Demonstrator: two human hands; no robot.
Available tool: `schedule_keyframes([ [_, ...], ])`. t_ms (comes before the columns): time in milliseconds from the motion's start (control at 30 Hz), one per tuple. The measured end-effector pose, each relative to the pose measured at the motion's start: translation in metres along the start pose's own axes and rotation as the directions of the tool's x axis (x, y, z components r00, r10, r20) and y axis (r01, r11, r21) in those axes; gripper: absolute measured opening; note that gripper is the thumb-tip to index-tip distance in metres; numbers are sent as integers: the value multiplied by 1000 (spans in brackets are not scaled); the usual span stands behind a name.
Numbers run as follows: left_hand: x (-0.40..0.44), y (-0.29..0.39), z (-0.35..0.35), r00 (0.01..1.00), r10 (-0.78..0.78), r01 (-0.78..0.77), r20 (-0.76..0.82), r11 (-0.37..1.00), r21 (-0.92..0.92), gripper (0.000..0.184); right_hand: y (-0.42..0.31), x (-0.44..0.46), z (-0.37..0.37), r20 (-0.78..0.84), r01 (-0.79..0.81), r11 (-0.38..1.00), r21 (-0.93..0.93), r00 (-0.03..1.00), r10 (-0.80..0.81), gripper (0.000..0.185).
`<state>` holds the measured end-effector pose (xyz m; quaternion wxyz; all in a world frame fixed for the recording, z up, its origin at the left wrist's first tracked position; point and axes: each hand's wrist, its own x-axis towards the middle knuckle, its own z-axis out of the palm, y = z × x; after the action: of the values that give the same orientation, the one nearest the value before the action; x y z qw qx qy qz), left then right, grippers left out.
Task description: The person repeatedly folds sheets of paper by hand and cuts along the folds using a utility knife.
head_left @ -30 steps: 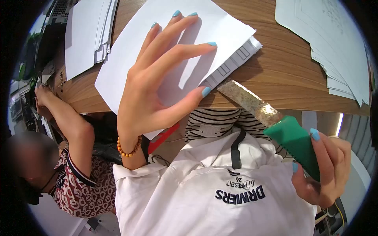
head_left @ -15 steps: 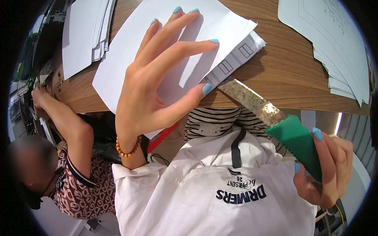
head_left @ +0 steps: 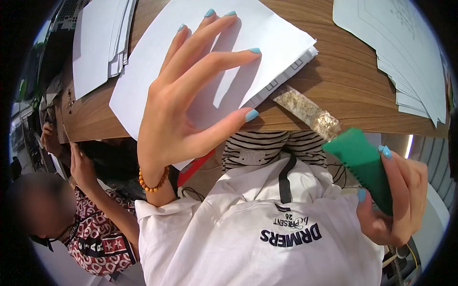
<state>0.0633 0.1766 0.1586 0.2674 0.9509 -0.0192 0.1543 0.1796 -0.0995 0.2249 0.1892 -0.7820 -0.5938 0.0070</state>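
My left hand (head_left: 183,100) lies open with spread fingers on a folded stack of white paper (head_left: 281,35), its thumb by the lower edge. A narrow printed strip (head_left: 281,78) shows under the top sheet along the right side. In my right hand (head_left: 400,200) is the green handle (head_left: 360,164) of a knife. Its worn, stained metal blade (head_left: 305,109) points up and left, with the tip beside the paper's edge. Whether the tip touches the paper I cannot tell.
Another paper stack (head_left: 98,43) lies at the upper left and printed sheets (head_left: 400,52) at the upper right of the wooden table (head_left: 348,81). A person in a patterned shirt (head_left: 98,238) sits at the lower left. A red item (head_left: 193,170) shows below the table edge.
The knife tip has shifted slightly right and up. The top sheet now covers more of the printed strip. The other person's arms and head have moved.
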Motion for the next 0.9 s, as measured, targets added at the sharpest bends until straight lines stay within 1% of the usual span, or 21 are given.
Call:
schedule_keyframes([
  [100,1,0,0,1000,-3,3,2,1000,1,53,4,2,-1,74,-32,999,21,997,31,55],
  [200,0,2,0,1000,-4,4,6,1000,6,55,6,6,17,-6,-59,998,-36,998,59,53],
  [233,0,2,0,1000,1,-1,3,1000,5,55,8,8,25,-78,-78,996,-42,994,75,52],
  [300,1,2,0,1000,-16,16,12,1000,17,54,14,6,40,-154,-100,994,-52,984,91,51],
  [333,1,3,1,1000,-8,8,8,1000,18,54,18,4,46,-216,-99,995,7,971,98,50],
  [400,1,6,3,999,-48,47,6,998,51,49,23,3,51,-281,-91,994,63,954,105,49],
  [467,2,8,3,999,-54,53,10,998,44,48,26,4,52,-308,-82,996,39,947,90,46],
  [600,2,12,3,997,-76,74,34,996,45,45,33,3,46,-302,-109,993,42,946,117,46],
  [667,1,13,5,996,-76,75,37,996,47,44,38,1,43,-238,-126,989,71,961,140,46],
  [833,5,21,-1,987,-144,142,72,989,28,40,43,11,41,-258,-100,991,90,959,120,43],
  [900,6,21,-2,986,-151,150,66,988,20,39,48,12,38,-228,-81,990,112,968,105,42],
])
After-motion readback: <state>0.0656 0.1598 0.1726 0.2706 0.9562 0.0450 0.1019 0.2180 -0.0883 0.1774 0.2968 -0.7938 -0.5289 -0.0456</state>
